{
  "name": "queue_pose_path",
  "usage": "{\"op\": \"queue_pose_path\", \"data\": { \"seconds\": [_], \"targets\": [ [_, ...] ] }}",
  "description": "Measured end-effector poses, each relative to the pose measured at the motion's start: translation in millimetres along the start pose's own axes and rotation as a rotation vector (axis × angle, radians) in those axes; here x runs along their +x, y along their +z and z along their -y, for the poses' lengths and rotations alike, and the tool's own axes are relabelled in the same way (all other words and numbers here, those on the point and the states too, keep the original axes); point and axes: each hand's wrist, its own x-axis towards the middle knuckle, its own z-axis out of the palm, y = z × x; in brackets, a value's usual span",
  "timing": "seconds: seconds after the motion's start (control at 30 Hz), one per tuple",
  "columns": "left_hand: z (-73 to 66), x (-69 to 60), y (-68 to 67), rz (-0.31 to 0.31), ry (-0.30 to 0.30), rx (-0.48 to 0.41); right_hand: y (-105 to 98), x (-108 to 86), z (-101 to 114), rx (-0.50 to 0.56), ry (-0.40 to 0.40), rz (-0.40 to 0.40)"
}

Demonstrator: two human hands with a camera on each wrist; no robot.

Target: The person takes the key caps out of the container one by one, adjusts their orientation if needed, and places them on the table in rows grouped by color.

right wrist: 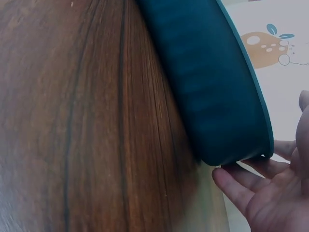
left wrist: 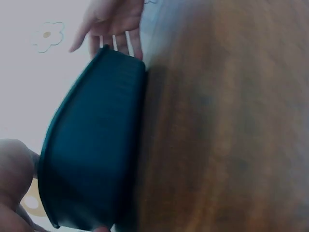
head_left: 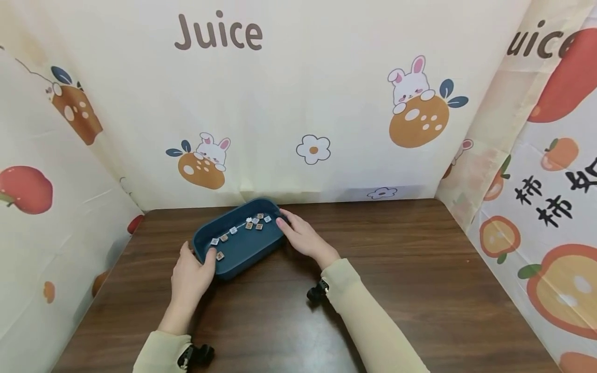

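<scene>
A dark teal tray (head_left: 247, 255) holds several small white and brown square tiles, scattered along its back and left side; one brown tile (head_left: 220, 256) lies near the left hand's thumb. The left hand (head_left: 192, 275) grips the tray's left end, thumb over the rim. At the right end is the right hand (head_left: 305, 237), its fingers against the outer wall and its thumb near the rim. In the left wrist view the tray wall (left wrist: 94, 130) stands between both hands. The right wrist view shows the right hand's fingertips touching the tray (right wrist: 207, 96) low at its end.
The tray is at the back left of a brown wooden table (head_left: 396, 269). Behind it hangs a cream curtain (head_left: 280, 103) with printed rabbits and fruit, and printed cloth (head_left: 550, 181) also hangs at both sides. A black wrist device (head_left: 317, 292) sits under each sleeve.
</scene>
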Motion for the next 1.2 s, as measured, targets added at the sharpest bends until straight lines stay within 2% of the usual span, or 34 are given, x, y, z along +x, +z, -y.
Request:
{"op": "queue_pose_path", "data": {
  "seconds": [0.07,0.1,0.13,0.3,0.33,0.57,0.73,1.03,1.2],
  "targets": [
    [-0.2,-1.5,1.6,-0.020,0.015,-0.008,1,0.1,1,0.002,0.015,-0.003],
    [-0.2,-2.3,2.2,-0.028,0.021,-0.013,3,2.8,-9,-0.004,0.001,-0.003],
    [-0.1,-3.3,2.6,-0.034,0.022,-0.019,4,2.8,-9,-0.011,0.007,-0.004],
    [-3.7,-5.6,5.4,-0.050,0.005,-0.056,3,1.2,-12,-0.024,0.011,-0.005],
    [-4.1,-5.8,6.2,-0.043,-0.001,-0.065,2,-2.2,-4,-0.026,0.030,-0.005],
    [-10.5,-7.6,11.6,0.002,-0.014,-0.137,-1,-9.4,-5,-0.045,0.021,0.005],
    [-14.2,-8.6,15.6,0.036,-0.012,-0.153,-7,-19.1,-9,-0.062,0.024,-0.002],
    [-24.8,-4.7,27.6,0.068,0.058,-0.143,-28,-47.7,-23,-0.061,0.046,-0.004],
    [-35.1,2.0,45.5,0.100,0.110,-0.152,-47,-66.3,-34,-0.074,0.072,-0.025]
  ]
}}
